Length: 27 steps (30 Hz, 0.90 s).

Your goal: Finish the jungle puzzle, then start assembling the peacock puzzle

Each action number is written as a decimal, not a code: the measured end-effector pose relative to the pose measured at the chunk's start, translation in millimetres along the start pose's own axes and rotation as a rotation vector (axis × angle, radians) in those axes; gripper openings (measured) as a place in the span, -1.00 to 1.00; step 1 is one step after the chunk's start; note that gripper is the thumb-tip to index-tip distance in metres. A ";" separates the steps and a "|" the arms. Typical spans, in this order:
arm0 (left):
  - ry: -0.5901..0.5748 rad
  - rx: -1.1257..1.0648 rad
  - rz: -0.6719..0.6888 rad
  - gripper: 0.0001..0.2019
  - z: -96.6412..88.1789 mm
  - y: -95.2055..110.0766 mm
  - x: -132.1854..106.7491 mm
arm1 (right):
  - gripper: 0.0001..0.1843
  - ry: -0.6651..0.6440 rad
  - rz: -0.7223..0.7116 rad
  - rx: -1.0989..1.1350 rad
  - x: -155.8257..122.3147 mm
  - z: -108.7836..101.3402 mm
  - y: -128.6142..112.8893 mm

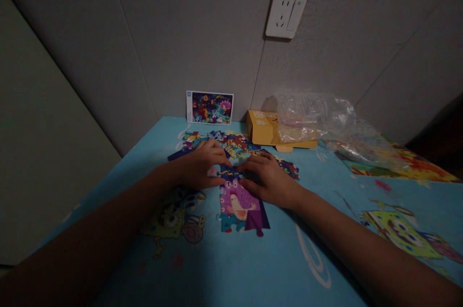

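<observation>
In the middle of the table lies a partly joined jigsaw puzzle; its near section (238,208) shows a pink creature on purple. My left hand (205,164) is at the left of a dark blue puzzle piece (227,172), thumb and index finger curved about its edge. From the right, my right hand (265,179) pinches the same dark strip, its thumb over the purple section. Beyond my hands, more puzzle pieces (237,145) lie joined or close together. My fingers partly hide the pieces between them.
A picture card (210,108) of the puzzle leans on the wall. To its right lie a yellow box (263,129) and a crumpled clear plastic bag (314,116). A colourful sheet (408,164) lies at the right. The wall carries a socket (287,12). The blue tablecloth (181,278) has cartoon prints.
</observation>
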<state>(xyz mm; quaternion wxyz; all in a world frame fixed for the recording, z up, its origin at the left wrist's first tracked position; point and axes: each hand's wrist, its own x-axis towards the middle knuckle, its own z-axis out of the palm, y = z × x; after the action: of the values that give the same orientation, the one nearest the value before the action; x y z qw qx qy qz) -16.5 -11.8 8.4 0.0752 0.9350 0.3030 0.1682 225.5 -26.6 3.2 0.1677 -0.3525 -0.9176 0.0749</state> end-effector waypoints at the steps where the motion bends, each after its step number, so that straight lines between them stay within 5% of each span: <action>1: -0.003 -0.004 0.000 -0.72 -0.7 0.8 0.0 | -0.74 -0.007 0.006 0.002 0.1 -0.9 -0.6; 27: 0.004 0.017 -0.056 -0.75 2.5 3.5 2.4 | -0.83 -0.034 0.019 0.005 0.2 -5.1 -4.8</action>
<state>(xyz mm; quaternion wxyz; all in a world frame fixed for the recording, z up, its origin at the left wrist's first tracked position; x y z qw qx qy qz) -12.0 -13.3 7.6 0.0712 0.9263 0.3308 0.1655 224.3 -29.9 9.2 0.1521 -0.3592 -0.9169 0.0848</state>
